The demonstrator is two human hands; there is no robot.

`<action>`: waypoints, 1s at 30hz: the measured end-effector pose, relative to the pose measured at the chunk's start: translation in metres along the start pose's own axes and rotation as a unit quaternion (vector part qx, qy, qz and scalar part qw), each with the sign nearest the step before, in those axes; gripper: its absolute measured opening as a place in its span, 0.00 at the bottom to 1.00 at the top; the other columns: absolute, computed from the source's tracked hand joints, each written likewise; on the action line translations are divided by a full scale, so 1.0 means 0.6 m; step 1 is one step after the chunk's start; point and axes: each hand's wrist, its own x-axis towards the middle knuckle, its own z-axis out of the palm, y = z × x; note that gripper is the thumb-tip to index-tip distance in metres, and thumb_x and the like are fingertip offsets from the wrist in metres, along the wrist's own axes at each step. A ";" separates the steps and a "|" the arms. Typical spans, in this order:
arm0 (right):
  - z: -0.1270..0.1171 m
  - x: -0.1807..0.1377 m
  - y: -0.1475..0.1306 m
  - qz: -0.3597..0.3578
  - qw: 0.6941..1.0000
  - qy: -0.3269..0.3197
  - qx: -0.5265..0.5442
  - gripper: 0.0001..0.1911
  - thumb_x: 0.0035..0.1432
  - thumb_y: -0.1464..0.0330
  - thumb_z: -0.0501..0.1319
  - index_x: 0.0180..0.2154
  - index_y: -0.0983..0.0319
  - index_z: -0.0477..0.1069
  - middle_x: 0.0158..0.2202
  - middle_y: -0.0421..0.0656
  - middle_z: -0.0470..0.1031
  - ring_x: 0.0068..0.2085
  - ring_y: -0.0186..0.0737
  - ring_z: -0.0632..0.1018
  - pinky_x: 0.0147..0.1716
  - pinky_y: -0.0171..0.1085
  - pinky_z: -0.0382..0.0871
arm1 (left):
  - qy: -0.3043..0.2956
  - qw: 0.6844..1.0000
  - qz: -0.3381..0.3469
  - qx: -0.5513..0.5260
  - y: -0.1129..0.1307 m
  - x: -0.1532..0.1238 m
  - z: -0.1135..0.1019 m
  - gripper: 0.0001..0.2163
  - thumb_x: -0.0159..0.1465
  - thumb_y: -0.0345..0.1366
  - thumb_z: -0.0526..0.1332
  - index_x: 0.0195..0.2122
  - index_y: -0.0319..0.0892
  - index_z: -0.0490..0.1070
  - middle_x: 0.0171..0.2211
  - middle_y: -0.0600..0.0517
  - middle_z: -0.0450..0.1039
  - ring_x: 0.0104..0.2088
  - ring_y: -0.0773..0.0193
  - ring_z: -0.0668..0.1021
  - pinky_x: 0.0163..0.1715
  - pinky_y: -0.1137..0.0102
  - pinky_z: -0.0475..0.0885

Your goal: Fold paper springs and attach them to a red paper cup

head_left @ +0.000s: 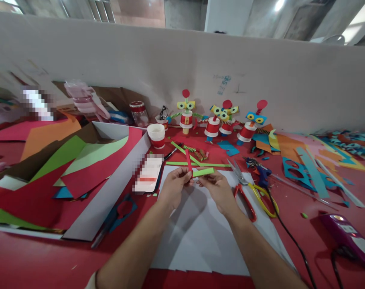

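Observation:
Above a white sheet (200, 241) on the red table, my left hand (173, 186) pinches the lower end of a red paper strip (189, 160) that points up and away. My right hand (217, 188) pinches a green paper strip (204, 172) lying crosswise; the two strips meet at a right angle between my fingertips. Both hands hover close together, thumbs nearly touching.
Red-and-yellow scissors (251, 192) and a blue glue gun (262, 173) with a black cord lie right of my hands. Several paper-cup robot figures (221, 122) stand by the wall. A red-and-white cup (156, 135), coloured paper sheets (89, 168) in a box and scraps (309, 168) surround.

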 end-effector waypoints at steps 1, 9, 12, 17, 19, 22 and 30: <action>-0.005 0.003 -0.002 -0.008 1.000 -0.010 -0.004 0.08 0.46 0.67 0.67 0.33 0.58 0.78 0.28 0.38 0.77 0.29 0.36 0.73 0.34 0.37 0.68 | -0.017 1.000 -0.018 -0.005 0.002 0.000 -0.002 0.14 0.41 0.38 0.74 0.24 0.37 0.73 0.21 0.55 0.69 0.20 0.75 0.69 0.22 0.77 0.64; -0.024 0.011 0.002 -0.002 0.996 -0.086 0.009 0.07 0.46 0.65 0.69 0.30 0.59 0.77 0.26 0.37 0.73 0.29 0.33 0.70 0.31 0.33 0.63 | -0.078 0.994 -0.074 -0.017 0.004 -0.007 -0.004 0.13 0.44 0.35 0.74 0.25 0.36 0.73 0.21 0.53 0.71 0.20 0.74 0.71 0.24 0.78 0.68; -0.023 0.012 0.007 0.001 0.997 -0.077 0.002 0.09 0.46 0.62 0.69 0.30 0.58 0.76 0.25 0.36 0.73 0.28 0.33 0.70 0.30 0.33 0.62 | -0.063 0.996 -0.058 -0.008 0.005 -0.007 -0.001 0.12 0.43 0.34 0.74 0.24 0.36 0.73 0.21 0.53 0.72 0.21 0.74 0.72 0.25 0.78 0.69; -0.017 0.012 0.006 0.039 0.998 -0.047 0.005 0.12 0.43 0.60 0.71 0.29 0.59 0.74 0.24 0.35 0.73 0.27 0.33 0.72 0.32 0.34 0.65 | -0.017 0.999 -0.026 0.014 -0.003 -0.007 0.004 0.08 0.43 0.32 0.72 0.22 0.37 0.74 0.22 0.52 0.74 0.23 0.69 0.75 0.31 0.72 0.72; -0.015 0.013 0.005 0.047 0.998 -0.040 0.010 0.13 0.42 0.60 0.71 0.29 0.59 0.74 0.24 0.36 0.75 0.28 0.34 0.74 0.34 0.36 0.68 | -0.006 1.000 -0.010 0.016 -0.006 -0.007 0.006 0.08 0.45 0.34 0.71 0.22 0.38 0.74 0.21 0.52 0.74 0.23 0.67 0.76 0.32 0.69 0.73; -0.016 0.014 0.008 0.043 0.999 -0.022 0.014 0.14 0.42 0.60 0.71 0.30 0.59 0.74 0.26 0.37 0.76 0.29 0.36 0.76 0.37 0.38 0.70 | -0.002 1.000 0.002 0.018 -0.008 -0.006 0.009 0.08 0.46 0.36 0.70 0.23 0.38 0.74 0.21 0.52 0.74 0.23 0.66 0.76 0.34 0.66 0.73; -0.014 0.011 0.008 0.018 1.000 -0.018 -0.007 0.14 0.45 0.59 0.70 0.31 0.60 0.73 0.28 0.39 0.77 0.31 0.40 0.78 0.39 0.43 0.73 | -0.009 0.999 0.023 0.030 -0.007 -0.007 0.011 0.05 0.48 0.31 0.66 0.27 0.39 0.77 0.23 0.51 0.76 0.25 0.63 0.77 0.35 0.65 0.74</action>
